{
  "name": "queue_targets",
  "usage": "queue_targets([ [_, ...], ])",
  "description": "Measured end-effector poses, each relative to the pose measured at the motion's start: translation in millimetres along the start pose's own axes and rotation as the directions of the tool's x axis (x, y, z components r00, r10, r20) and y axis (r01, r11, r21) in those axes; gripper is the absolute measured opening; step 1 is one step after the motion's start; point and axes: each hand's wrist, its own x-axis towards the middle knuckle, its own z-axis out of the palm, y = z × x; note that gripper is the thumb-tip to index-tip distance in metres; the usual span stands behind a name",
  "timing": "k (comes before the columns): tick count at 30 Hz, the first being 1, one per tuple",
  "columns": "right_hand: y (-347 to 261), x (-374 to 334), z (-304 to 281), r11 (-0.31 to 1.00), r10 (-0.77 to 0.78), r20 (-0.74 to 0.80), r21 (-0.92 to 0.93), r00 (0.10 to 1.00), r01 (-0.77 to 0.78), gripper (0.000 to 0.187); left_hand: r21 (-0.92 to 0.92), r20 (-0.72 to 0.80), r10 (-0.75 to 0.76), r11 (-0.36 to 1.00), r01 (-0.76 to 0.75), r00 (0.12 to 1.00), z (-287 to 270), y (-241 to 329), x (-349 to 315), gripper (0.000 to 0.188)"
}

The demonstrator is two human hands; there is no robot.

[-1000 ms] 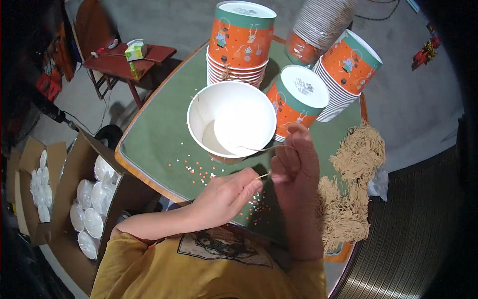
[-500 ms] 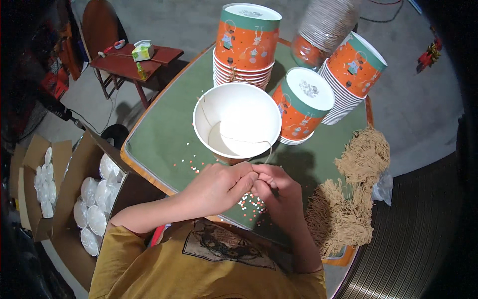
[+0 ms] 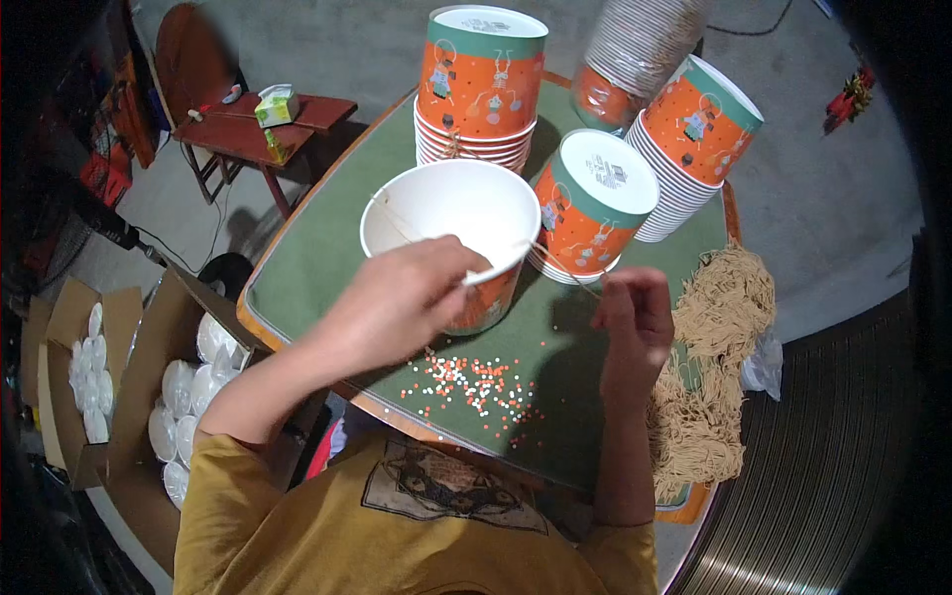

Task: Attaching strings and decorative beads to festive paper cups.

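Note:
An open paper bucket (image 3: 486,203), white inside and orange outside, stands upright on the table in front of me. My left hand (image 3: 412,293) grips its near rim, fingers over the edge and thumb outside. A thin tan cord (image 3: 382,203) passes through the bucket's far-left wall. Its other end leaves the right rim and stretches to my right hand (image 3: 637,322), which pinches it, apart from the bucket. Small white and orange paper dots (image 3: 476,385) lie scattered on the green tabletop (image 3: 317,268) below the hands.
Upside-down bucket stacks (image 3: 481,79), (image 3: 600,193) and a wrapped stack (image 3: 645,59) stand behind. Bundles of tan cords (image 3: 729,302) lie at the right edge. Cardboard boxes (image 3: 149,367) with white round wrapped pieces sit left, near a red bench (image 3: 223,134).
My hands, together at the cord before, have parted. The left has moved onto the bucket's rim; the right has moved right and up, drawing the cord taut. More dots show on the table.

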Motion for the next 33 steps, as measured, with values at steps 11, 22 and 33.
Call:
queue_targets([
  [11, 27, 9, 51, 0.917, -0.266, 0.424, -0.164, 0.866, 0.363, 0.015, -0.495, 0.285, -0.377, 0.729, 0.472, 0.881, -48, -17, 4, 0.026],
  [22, 26, -1, 60, 0.911, -0.245, 0.486, -0.181, 0.839, 0.370, 0.019, -0.485, 0.253, -0.310, 0.779, 0.397, 0.916, -45, -25, 28, 0.025],
  [33, 26, 1, 59, 0.929, -0.279, 0.433, -0.105, 0.857, 0.355, 0.017, -0.603, 0.390, -0.269, 0.648, 0.466, 0.880, -45, -31, 35, 0.023],
])
